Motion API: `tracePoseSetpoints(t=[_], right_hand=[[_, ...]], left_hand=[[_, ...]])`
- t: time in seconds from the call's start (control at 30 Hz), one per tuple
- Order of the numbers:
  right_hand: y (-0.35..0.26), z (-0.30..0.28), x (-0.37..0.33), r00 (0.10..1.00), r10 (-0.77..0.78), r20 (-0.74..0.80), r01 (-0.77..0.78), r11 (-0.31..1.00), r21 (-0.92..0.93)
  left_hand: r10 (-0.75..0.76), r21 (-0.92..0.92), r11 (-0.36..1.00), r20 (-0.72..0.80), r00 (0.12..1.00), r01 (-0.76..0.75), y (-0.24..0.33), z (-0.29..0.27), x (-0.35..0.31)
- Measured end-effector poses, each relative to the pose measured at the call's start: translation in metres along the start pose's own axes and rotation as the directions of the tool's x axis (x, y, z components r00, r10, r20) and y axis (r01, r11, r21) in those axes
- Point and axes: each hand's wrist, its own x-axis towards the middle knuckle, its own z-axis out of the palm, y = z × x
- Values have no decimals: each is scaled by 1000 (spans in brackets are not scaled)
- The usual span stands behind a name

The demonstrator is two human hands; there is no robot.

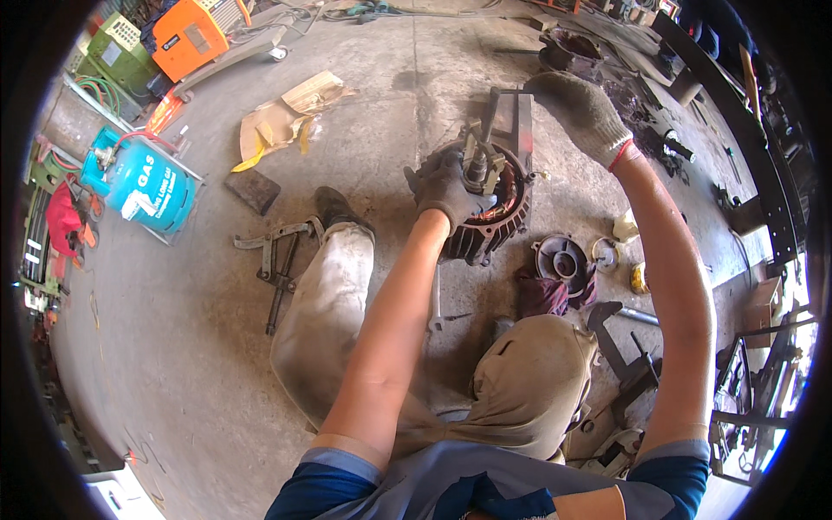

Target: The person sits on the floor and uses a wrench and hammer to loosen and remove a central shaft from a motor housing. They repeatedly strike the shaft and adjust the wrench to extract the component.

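The electric motor housing [485,204], dark and finned, with copper windings showing inside its open end, stands on the concrete floor [173,347] between the seated person's knees, just above the centre of the view. A metal puller frame [507,121] sits over the shaft at its 12 o'clock. The left hand [446,186], in a dark work glove, is clamped over the housing's rim and the puller's centre at about 9 o'clock, steadying them. The right hand [581,108], in a pale knit glove, is closed on the top of the frame at 1 o'clock. To my eye, the work goes best with the puller kept square to the shaft and the left hand bracing so the housing does not tip. At the motor's 4 o'clock lies a round end cover [562,257] beside a maroon rag [542,295]; a second puller tool [279,256] lies at 8 o'clock, and a blue gas cylinder [143,182] well off at 9 o'clock.
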Motion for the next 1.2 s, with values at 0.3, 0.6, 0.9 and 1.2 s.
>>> tracePoseSetpoints(t=[0.3,0.6,0.9,1.2], right_hand=[[7,9,-6,999,-32,-26,31,999,-21],[9,14,-4,1000,-28,7,28,999,-16],[-11,3,14,993,-117,30,120,979,-164],[-23,7,7,998,-55,5,55,973,-223]], left_hand=[[-25,10,1000,0,1000,25,1,1,1],[-51,63,997,127,991,43,0,0,5],[-4,-1,1000,-11,1000,4,-3,7,3],[-1,-14,1000,-15,1000,1,2,0,-2]])
